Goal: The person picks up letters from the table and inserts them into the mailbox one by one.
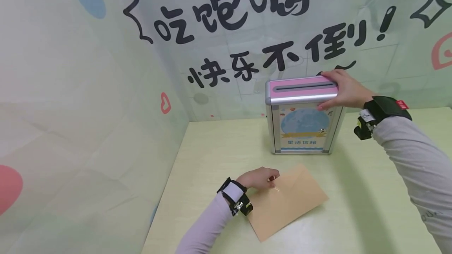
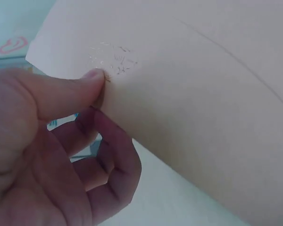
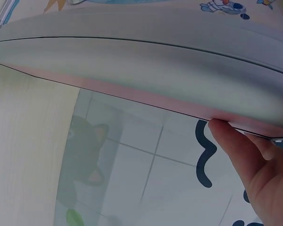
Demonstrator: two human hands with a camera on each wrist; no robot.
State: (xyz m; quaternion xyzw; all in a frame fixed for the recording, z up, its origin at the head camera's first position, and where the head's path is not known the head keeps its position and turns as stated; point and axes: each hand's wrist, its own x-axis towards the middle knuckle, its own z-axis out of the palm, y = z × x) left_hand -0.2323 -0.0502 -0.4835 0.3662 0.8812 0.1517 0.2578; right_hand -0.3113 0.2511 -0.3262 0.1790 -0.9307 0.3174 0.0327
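From the head camera, a small metal letter box (image 1: 303, 115) with a pink slotted top stands upright on the pale green table (image 1: 353, 207), close to the lettered back wall (image 1: 247, 30); the right hand (image 1: 344, 88) clasps the box's top right corner, thumb on the front face and fingers over the top; in front of the box, nearer the person, a tan envelope (image 1: 287, 201) lies on the table, and the left hand (image 1: 259, 177) pinches its far left corner.

From the left wrist camera, the thumb (image 2: 68, 92) presses on top of the envelope (image 2: 203, 94) at its edge (curled fingers underneath), beside a scuffed glue patch.

From the right wrist camera, the box's pink and silver lid (image 3: 146, 75) fills the upper frame; one fingertip (image 3: 219, 129) touches its pink edge.
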